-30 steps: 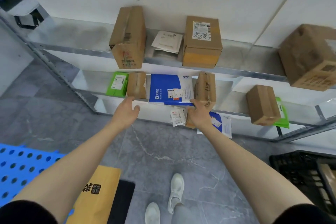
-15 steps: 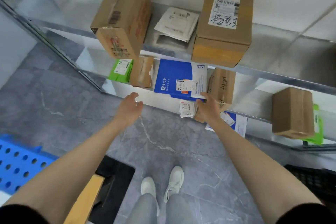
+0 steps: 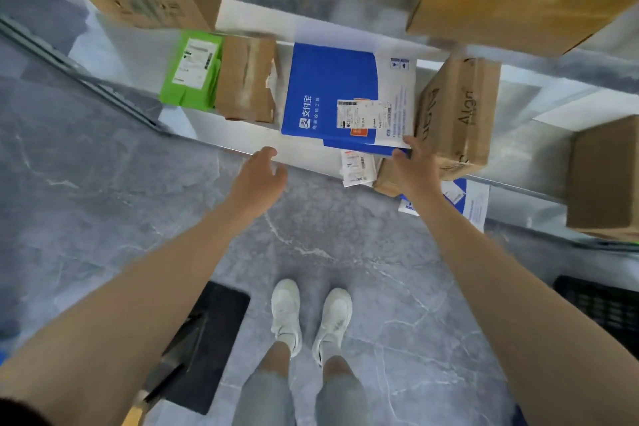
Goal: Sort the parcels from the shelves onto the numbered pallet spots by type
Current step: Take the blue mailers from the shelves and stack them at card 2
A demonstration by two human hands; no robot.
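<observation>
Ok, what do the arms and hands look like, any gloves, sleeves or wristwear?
The left hand and right hand wear no gloves, rings or wristwear. The left arm and right arm are uncovered; a dark sleeve edge shows only at the left upper arm.

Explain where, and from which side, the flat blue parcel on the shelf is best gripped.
Grip the blue parcel by its near edge, from the front: it lies flat, thin, with that edge at the shelf front. Brown boxes crowd both sides. The right hand pinches its near corner.

Left hand (image 3: 257,171) open, right hand (image 3: 413,166) pinching
</observation>
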